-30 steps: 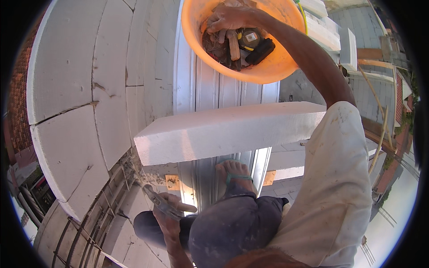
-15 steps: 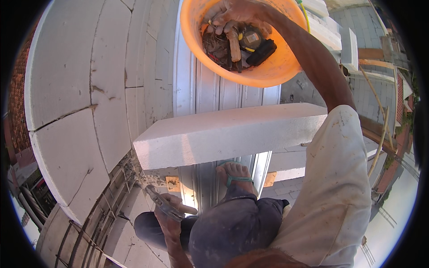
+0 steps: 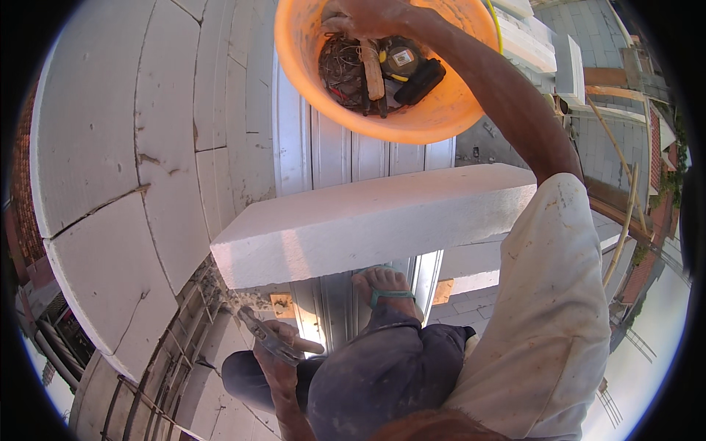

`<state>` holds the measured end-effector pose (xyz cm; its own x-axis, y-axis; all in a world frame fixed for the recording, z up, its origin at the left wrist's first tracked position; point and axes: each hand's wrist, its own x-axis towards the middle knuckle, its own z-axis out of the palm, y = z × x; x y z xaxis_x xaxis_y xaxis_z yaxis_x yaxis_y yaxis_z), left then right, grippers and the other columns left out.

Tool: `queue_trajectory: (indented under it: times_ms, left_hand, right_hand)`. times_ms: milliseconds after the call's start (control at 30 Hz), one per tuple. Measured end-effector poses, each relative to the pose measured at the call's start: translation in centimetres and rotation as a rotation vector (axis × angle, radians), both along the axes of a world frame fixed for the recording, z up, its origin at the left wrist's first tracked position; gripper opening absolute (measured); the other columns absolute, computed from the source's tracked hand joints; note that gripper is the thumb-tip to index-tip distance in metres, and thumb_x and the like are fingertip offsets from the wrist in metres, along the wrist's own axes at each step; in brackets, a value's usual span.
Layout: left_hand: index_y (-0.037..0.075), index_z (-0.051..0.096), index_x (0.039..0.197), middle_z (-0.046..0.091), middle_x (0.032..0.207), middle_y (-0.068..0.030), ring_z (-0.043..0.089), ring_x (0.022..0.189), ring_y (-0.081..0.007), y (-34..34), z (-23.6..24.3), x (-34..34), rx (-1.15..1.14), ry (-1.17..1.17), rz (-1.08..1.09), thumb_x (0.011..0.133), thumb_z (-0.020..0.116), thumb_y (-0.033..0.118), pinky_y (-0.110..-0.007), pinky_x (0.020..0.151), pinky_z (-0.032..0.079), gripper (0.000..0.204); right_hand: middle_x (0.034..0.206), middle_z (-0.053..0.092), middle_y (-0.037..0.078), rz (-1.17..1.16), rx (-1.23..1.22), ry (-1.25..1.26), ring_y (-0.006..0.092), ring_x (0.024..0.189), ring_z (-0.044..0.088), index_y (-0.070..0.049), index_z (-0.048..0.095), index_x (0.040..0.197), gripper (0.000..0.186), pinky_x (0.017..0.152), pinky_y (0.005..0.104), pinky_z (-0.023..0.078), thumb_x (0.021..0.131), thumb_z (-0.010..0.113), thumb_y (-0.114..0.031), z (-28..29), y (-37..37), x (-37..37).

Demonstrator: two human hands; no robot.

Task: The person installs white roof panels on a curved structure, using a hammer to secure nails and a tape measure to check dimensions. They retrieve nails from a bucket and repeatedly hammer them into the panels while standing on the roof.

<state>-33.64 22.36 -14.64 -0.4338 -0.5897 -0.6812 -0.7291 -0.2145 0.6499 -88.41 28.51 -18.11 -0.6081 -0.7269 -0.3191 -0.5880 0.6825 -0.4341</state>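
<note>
Low on the left, my left hand (image 3: 279, 351) is closed round a worn grey metal hand tool (image 3: 259, 328) whose exact kind I cannot make out. My right arm reaches up into an orange bucket (image 3: 434, 126), with my right hand (image 3: 360, 18) at its far left side. Its fingers look curled together beside a tangle of thin wire (image 3: 340, 66); what they hold, if anything, is hidden. Next to the wire lie a wooden tool handle (image 3: 372, 70), a black and yellow tape measure (image 3: 401, 60) and a black oblong object (image 3: 421, 82).
A long white block (image 3: 375, 213) lies across a ribbed metal plank (image 3: 368, 158) between me and the bucket. To the left rises a white block wall (image 3: 110, 147), with steel reinforcing bars (image 3: 158, 367) below it. More white blocks (image 3: 526, 44) stand at far right. My sandalled foot (image 3: 386, 287) rests on the plank.
My right hand has shifted to the bucket's far left side, and its spread fingers are now drawn together. The left hand keeps its hold on the tool. The view has shifted slightly.
</note>
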Motion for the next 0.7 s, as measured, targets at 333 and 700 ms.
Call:
queue_trajectory:
  times_ms: [333,700]
  left_hand:
    - [0.001,0.061,0.099,0.066,0.088,-0.008,0.062,0.081,-0.0172,-0.2,0.1,-0.1,0.02,0.002,0.005,0.096,0.073,0.027,-0.034,0.077,0.05,0.029]
    - [0.002,0.061,0.097,0.066,0.088,-0.0091,0.063,0.078,-0.0173,-0.1,0.1,-0.3,0.021,0.05,-0.008,0.094,0.07,0.019,-0.033,0.074,0.051,0.02]
  right_hand:
    - [0.13,0.068,0.014,0.193,-0.093,0.123,0.031,0.115,0.066,-0.01,0.068,0.129,0.033,0.099,0.048,0.05,0.102,0.058,-0.026,-0.9,1.6,-1.0]
    - [0.102,0.076,0.016,0.304,0.372,0.524,0.0317,0.091,0.075,-0.004,0.071,0.12,0.042,0.081,0.0476,0.06,0.1,0.064,-0.04,-4.7,1.4,-2.3]
